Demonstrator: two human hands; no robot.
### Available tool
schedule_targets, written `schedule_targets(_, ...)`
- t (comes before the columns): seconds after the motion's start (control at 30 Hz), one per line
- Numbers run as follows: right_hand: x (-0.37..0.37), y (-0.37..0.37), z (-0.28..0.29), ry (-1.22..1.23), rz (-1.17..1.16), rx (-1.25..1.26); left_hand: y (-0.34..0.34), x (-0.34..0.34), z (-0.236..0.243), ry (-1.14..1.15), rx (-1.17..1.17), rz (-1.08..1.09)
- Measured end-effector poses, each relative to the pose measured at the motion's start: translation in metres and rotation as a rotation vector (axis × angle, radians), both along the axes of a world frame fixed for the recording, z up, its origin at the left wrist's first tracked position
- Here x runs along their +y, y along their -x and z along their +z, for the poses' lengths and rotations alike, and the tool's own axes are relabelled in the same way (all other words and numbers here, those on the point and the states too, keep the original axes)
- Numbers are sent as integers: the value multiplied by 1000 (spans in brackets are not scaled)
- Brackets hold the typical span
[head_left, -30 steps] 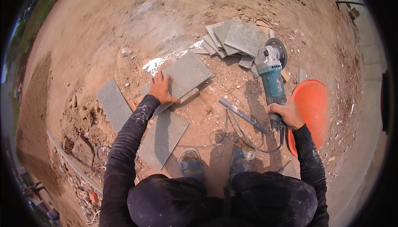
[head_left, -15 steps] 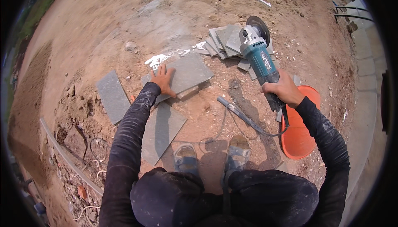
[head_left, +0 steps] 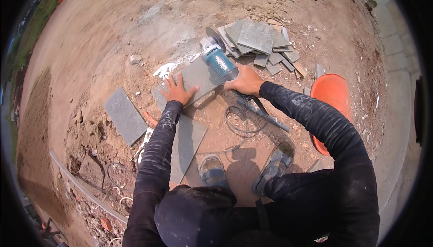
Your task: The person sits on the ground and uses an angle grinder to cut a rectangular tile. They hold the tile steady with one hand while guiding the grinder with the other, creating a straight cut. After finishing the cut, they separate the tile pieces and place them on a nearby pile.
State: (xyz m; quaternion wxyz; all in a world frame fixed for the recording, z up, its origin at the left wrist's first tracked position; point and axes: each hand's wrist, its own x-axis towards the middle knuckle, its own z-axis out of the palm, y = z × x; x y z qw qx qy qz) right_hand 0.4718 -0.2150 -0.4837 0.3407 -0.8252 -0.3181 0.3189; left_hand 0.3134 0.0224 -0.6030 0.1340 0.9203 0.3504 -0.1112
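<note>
On the bare ground (head_left: 112, 30), a loose pile of grey slabs (head_left: 255, 37) is spread. Just left of and nearer than the pile, a grey slab (head_left: 198, 76) is laid; no cut can be made out on its visible face, so work on it is judged barely begun, if at all, with most left. Over its right part, the teal grinder (head_left: 221, 62) is gripped by the right hand (head_left: 247, 81). The slab is steadied by the left hand (head_left: 178, 94), fingers spread, apart from the right. Whether the slab is touched by the disc (head_left: 216, 37) cannot be told. By the pile, narrow strips (head_left: 287, 64) seem already trimmed.
</note>
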Motion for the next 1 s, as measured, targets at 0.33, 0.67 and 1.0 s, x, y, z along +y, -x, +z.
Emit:
schedule_targets(0.33,70,22,-64,98,-160,82,-11,7,3,49,110,-13)
schedule_targets(0.67,75,10,-72,131,-163,122,-10,11,-11,8,70,-30)
schedule_targets(1.0,76,9,-73,132,-119,118,-13,10,-3,52,85,-13)
